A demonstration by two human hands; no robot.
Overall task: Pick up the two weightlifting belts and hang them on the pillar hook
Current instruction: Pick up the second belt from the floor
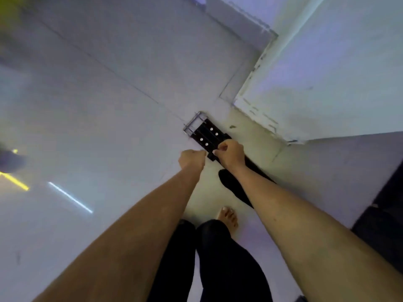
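Observation:
A black weightlifting belt (207, 132) with silver rivets and a metal buckle (193, 124) lies on the pale floor near the base of a white pillar (327, 73). My right hand (230, 152) is closed on the belt just behind the riveted end. My left hand (192, 159) is a fist right beside it, touching or almost touching the belt's edge; I cannot tell whether it holds anything. The belt's black strap (234, 188) runs back under my right forearm. I cannot tell whether this is one belt or two. No hook is in view.
The pillar's chipped bottom edge (261, 118) stands just right of the belt. A dark mat or object (383, 214) sits at the far right. My bare foot (229, 216) and black trouser legs (218, 258) are below. Light streaks (69, 197) reflect on the floor at left.

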